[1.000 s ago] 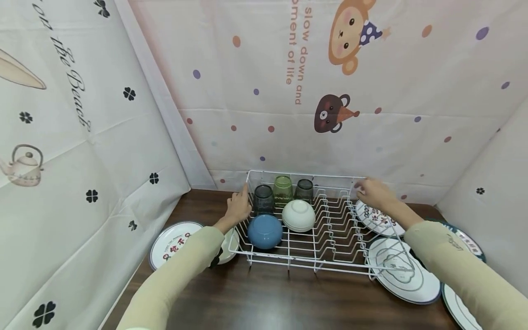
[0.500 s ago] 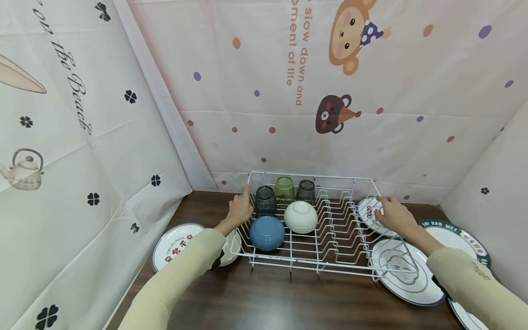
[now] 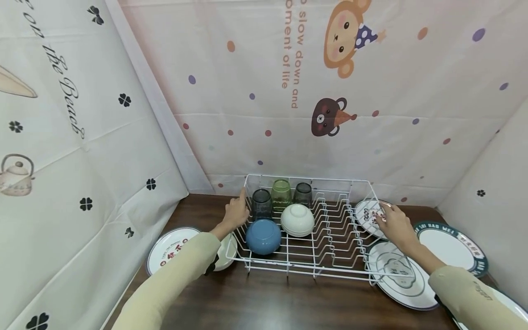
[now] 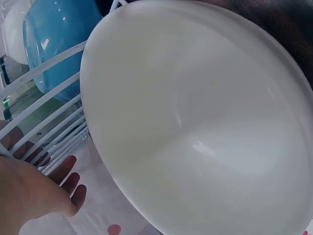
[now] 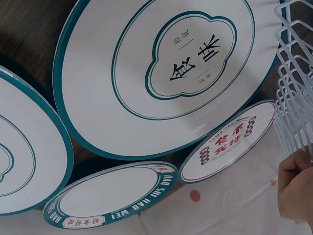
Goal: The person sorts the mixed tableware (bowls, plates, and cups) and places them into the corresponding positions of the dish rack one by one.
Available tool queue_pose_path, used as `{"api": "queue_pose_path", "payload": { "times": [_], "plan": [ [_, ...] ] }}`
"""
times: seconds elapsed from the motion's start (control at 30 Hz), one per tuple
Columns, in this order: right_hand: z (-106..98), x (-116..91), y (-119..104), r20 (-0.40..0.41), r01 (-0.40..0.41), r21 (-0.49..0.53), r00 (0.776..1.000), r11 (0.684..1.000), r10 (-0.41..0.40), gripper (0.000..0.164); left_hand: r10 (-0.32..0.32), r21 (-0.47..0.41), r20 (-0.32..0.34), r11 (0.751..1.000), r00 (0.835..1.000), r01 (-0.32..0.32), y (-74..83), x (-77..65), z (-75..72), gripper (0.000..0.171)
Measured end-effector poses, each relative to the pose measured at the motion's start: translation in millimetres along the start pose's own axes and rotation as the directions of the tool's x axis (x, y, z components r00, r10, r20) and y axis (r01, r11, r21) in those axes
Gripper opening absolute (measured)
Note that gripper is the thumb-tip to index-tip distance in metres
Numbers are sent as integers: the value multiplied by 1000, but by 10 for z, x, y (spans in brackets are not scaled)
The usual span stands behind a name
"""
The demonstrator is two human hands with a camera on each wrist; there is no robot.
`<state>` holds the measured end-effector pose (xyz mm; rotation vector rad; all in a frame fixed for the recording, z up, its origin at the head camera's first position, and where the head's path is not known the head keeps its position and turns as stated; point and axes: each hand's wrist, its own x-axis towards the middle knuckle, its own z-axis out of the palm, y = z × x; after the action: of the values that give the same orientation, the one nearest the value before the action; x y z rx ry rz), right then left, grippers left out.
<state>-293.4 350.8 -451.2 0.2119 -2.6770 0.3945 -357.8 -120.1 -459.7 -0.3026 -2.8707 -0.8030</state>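
A white wire dish rack [image 3: 326,224] stands on the brown table against the back cloth. My left hand [image 3: 237,213] grips its left side, index finger laid along the top rim; in the left wrist view the fingers of that hand [image 4: 34,191] lie on both sides of the wires. On the rack's right side my right hand [image 3: 397,224] holds the rim, its fingers curled over the wires [image 5: 296,83] in the right wrist view. Inside the rack's left half are a green glass [image 3: 281,196], two dark glasses [image 3: 262,205], a white bowl [image 3: 297,221] and a blue bowl [image 3: 263,237], all upside down.
Left of the rack lie a plate [image 3: 169,245] with red writing and a white bowl [image 3: 227,253], partly behind my forearm. Several plates lie to the right: a small one [image 3: 365,215], a green-rimmed one [image 3: 447,247] and a larger one [image 3: 400,279] partly under the rack's edge.
My right hand has moved from the rack's back right corner along its right side toward me and now grips the rim. My left hand stays on the left rim.
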Motion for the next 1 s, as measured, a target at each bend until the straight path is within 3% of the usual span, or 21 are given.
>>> {"api": "queue_pose_path", "payload": {
  "times": [0.2, 0.4, 0.53, 0.6, 0.7, 0.8, 0.9, 0.93, 1.0],
  "plan": [
    [-31, 47, -96, 6, 5, -74, 1000, 997, -5, 45, 3, 10, 5, 1000, 1000, -3, -26, 34, -59, 71],
    [10, 66, -123, 3, -2, -75, 1000, 997, 2, 43, -6, -5, 110, 1000, 994, 6, -75, 38, -185, 63],
    [30, 42, -88, 1, -10, -63, 1000, 998, 10, 43, 85, -22, 188, 996, 978, -82, -148, -37, -413, 56],
    [25, 43, -73, -4, -8, -60, 1000, 998, 8, 43, 148, -18, 238, 989, 960, -148, -193, -89, -563, 52],
    [4, 54, -64, -7, -7, -59, 1000, 998, 7, 43, 222, 12, 364, 970, 904, -243, -264, -176, -765, 50],
    [-10, 61, -59, 10, -20, -55, 1000, 998, 21, 43, 225, 8, 554, 961, 802, -275, -295, -302, -922, 62],
    [-12, 48, -48, 43, -42, -52, 998, 998, 44, 45, 148, 32, 716, 969, 682, -244, -269, -442, -1001, 83],
    [-11, 42, -42, 51, -50, -50, 997, 997, 53, 46, 114, 51, 749, 972, 652, -229, -252, -489, -1006, 89],
    [-4, 25, -28, 65, -66, -49, 995, 997, 69, 46, 55, 106, 782, 970, 621, -220, -220, -577, -995, 101]
  ]
}}
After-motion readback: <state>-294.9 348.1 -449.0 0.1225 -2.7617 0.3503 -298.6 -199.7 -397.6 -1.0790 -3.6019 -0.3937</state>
